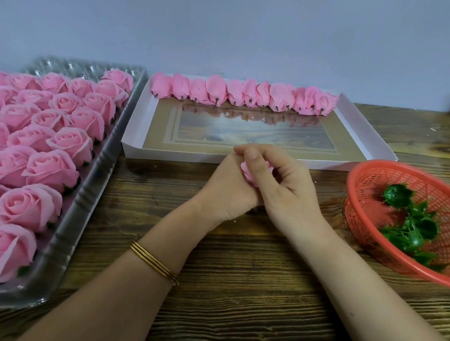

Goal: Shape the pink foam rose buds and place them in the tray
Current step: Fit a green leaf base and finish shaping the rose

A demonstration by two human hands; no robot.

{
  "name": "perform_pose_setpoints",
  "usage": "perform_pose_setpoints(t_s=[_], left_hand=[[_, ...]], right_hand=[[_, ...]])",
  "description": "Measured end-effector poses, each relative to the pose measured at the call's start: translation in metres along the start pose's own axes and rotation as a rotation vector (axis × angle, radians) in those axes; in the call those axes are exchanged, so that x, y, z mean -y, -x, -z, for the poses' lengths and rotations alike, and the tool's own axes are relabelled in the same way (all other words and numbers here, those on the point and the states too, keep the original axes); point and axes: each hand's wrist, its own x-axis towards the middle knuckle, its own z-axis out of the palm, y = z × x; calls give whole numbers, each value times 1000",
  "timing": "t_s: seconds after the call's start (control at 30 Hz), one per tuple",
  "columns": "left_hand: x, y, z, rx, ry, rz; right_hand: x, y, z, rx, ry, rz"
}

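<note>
Your left hand (224, 186) and right hand (282, 185) are closed together around one pink rose bud (249, 172) above the middle of the wooden table (238, 265), just before the near wall of the white tray (141, 126); so little of the bud shows that you cannot tell which way it points. Along the tray's far edge a row of buds (243, 93) lies with stems toward you. A clear tray of finished roses (40, 142) fills the table's left edge, and a red basket (365, 181) of green calyxes (413, 225) sits at the right edge.
</note>
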Motion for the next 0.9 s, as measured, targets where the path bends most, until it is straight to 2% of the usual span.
perform_pose_setpoints(t_s=[0.4, 0.53, 0.77, 0.9], left_hand=[[0, 3, 1, -22, 87, 83], [-2, 3, 1, -89, 157, 126], [-9, 2, 2, -232, 269, 97], [-12, 1, 1, -298, 301, 85]], right_hand=[[-5, 1, 1, 78, 60, -35], [-7, 2, 2, 61, -54, -128], [-7, -5, -1, -178, -382, -336], [-7, -8, 0, -189, -545, -409]])
